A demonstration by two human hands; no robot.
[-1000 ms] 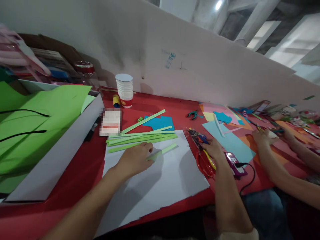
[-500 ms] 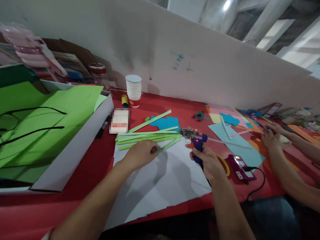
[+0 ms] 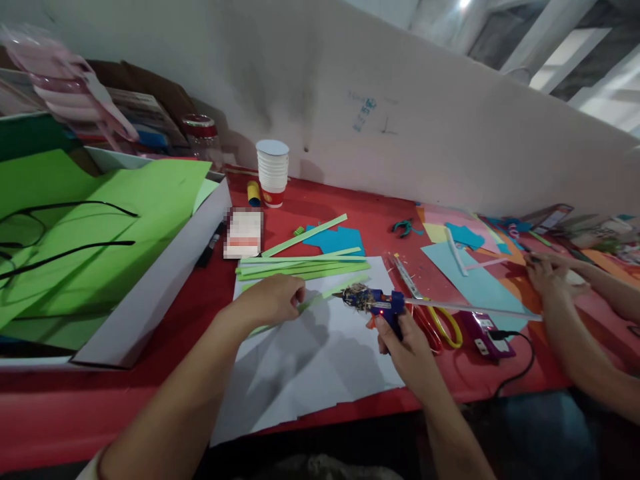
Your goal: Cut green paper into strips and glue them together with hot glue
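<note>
My left hand (image 3: pixel 273 300) is closed in a pinch on one end of a green paper strip (image 3: pixel 330 292) that lies across a white sheet (image 3: pixel 310 373). My right hand (image 3: pixel 403 337) grips a blue glue gun (image 3: pixel 377 305), its nozzle pointing left close to the strip's far end. A long glue stick juts out of the gun's back to the right. Several more green strips (image 3: pixel 305 267) lie in a bundle just beyond the white sheet.
Scissors (image 3: pixel 435 320) and a purple power strip (image 3: pixel 485 333) with a black cord lie right of the gun. Another person's hands (image 3: pixel 547 277) work at the right among coloured paper. A stack of paper cups (image 3: pixel 273 170), blue paper (image 3: pixel 333 240) and green sheets (image 3: pixel 90 227) lie behind and left.
My right hand picked the glue gun up from beside the scissors and brought it left and down over the white sheet. My left hand stayed pinched on the strip.
</note>
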